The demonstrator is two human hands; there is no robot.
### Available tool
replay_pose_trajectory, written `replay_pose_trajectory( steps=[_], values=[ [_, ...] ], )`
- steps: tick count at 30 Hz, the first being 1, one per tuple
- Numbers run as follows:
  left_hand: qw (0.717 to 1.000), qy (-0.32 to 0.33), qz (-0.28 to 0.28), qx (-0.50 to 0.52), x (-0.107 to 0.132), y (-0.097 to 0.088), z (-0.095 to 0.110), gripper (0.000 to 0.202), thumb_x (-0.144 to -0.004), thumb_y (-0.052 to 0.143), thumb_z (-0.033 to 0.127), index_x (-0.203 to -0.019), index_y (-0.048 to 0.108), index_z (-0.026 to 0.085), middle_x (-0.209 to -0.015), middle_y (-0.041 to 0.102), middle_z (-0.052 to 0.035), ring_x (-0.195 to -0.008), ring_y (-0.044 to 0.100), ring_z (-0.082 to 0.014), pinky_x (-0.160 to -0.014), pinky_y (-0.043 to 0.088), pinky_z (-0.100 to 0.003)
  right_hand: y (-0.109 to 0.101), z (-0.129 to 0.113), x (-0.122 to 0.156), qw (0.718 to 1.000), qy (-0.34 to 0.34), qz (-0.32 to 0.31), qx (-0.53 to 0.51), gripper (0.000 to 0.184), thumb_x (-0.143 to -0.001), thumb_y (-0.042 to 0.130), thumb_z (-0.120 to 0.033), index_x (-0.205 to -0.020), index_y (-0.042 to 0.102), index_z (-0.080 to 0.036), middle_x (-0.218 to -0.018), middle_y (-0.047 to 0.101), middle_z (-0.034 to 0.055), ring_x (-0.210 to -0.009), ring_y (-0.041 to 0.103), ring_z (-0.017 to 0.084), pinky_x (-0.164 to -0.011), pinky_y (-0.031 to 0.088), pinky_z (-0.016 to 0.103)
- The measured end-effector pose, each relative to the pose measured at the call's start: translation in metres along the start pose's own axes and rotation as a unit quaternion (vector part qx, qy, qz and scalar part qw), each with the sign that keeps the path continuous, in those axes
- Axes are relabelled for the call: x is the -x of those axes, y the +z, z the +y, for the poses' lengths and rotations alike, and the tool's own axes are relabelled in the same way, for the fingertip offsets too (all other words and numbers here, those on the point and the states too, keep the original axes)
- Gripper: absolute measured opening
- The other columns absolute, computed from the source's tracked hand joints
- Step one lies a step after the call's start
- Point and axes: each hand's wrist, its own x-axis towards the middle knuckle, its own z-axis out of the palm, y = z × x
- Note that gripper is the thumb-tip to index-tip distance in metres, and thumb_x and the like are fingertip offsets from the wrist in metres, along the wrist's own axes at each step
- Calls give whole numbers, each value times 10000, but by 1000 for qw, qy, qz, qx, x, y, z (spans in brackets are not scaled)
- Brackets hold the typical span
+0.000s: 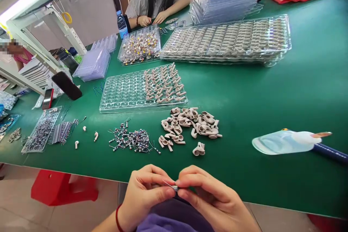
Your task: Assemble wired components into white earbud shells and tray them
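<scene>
Close to the table's front edge, my left hand (pixel 152 186) and my right hand (pixel 206 192) meet, fingertips pinched together. Between them is a small wired electronic part (pixel 175 188), with a thin lead sticking out to the left; the fingers cover most of it. Beyond my left hand lies a loose pile of similar small parts with thin wires (pixel 133 140). A heap of beige earbud shells (pixel 190 123) is farther off, a small cluster of shells (pixel 199 149) nearer me. Behind them, a clear compartment tray (pixel 122 92) has beige shells in its right part.
At right, a blue-handled tool (pixel 331 153) lies by a translucent bottle with a pointed tip (pixel 285 142). Filled trays (pixel 225 40) stand at the back, where a person sits. Left are a phone (pixel 66 85), a tray of small parts (pixel 42 130) and a red stool (pixel 51 188).
</scene>
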Motion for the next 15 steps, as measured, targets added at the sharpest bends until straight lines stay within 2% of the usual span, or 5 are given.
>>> replay_pose_trajectory(
  steps=[7,11,13,15],
  values=[
    [986,117,15,-119,2,1,5,102,-699,837,300,-798,815,291,-767,667,-48,-669,615,-133,-608,489,-229,7,-10,2,990,130,22,-45,252,-808,705,-443,-733,667,-206,-715,589,10,-652,575,135,-601,505,206],
    [977,143,-3,-159,5,0,9,82,-730,815,306,-806,813,275,-770,667,-49,-697,627,-148,-645,508,-243,4,-9,1,981,186,-36,-41,350,-786,694,-528,-729,666,-184,-679,575,6,-607,525,126,-558,470,215],
    [974,147,-3,-170,6,-1,10,70,-730,814,287,-793,810,256,-772,664,-52,-713,630,-152,-666,518,-249,1,-6,1,979,195,-58,-33,379,-792,678,-548,-720,657,-177,-647,564,-1,-583,505,119,-534,451,211],
    [981,133,11,-143,7,-3,10,57,-732,809,274,-779,803,241,-775,657,-47,-678,623,-138,-623,521,-236,-3,-4,2,984,170,-57,-6,352,-818,664,-517,-714,653,-181,-640,569,-3,-570,513,116,-520,446,202]
  ],
)
